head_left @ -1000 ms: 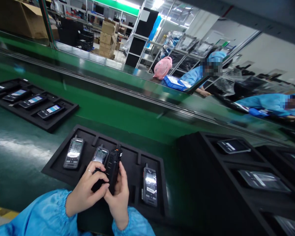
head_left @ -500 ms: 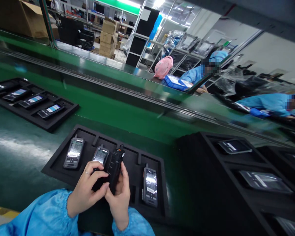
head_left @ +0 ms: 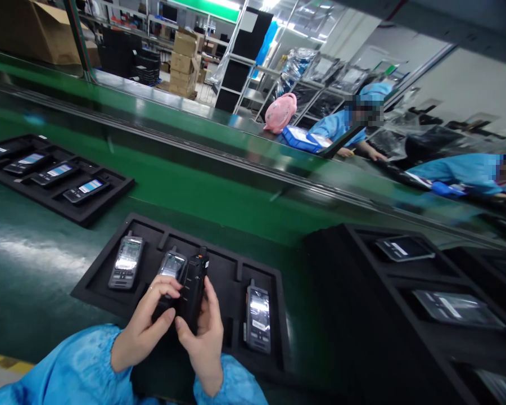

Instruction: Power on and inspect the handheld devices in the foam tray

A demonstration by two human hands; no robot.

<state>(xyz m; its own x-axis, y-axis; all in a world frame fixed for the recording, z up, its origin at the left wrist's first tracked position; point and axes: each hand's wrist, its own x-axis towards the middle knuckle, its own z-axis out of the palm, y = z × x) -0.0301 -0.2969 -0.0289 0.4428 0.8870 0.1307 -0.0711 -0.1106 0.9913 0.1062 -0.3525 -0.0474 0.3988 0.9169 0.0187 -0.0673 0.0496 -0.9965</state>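
A black handheld radio (head_left: 193, 284) with a stubby antenna and an orange button near its top is held up above a black foam tray (head_left: 95, 287), its side edge towards me. My right hand (head_left: 204, 337) wraps round its right side and lower end, thumb in front. My left hand (head_left: 141, 326) is curled at its left side, fingertips against the casing and thumb near the lower edge. In the tray lie a radio (head_left: 126, 261) at the left, another radio (head_left: 174, 264) partly hidden by my left fingers, and one more radio (head_left: 258, 318) at the right.
Another foam tray (head_left: 86, 216) with several devices lies at the left. Stacked black trays (head_left: 333, 281) holding devices rise at the right. Beyond the green ledge are a pink fan (head_left: 280, 112), a blue bin (head_left: 299, 139) and two co-workers in blue.
The radio has turned slightly and shifted left in my hands. My left thumb has moved left, away from my right thumb. A co-worker's hand now reaches further right.
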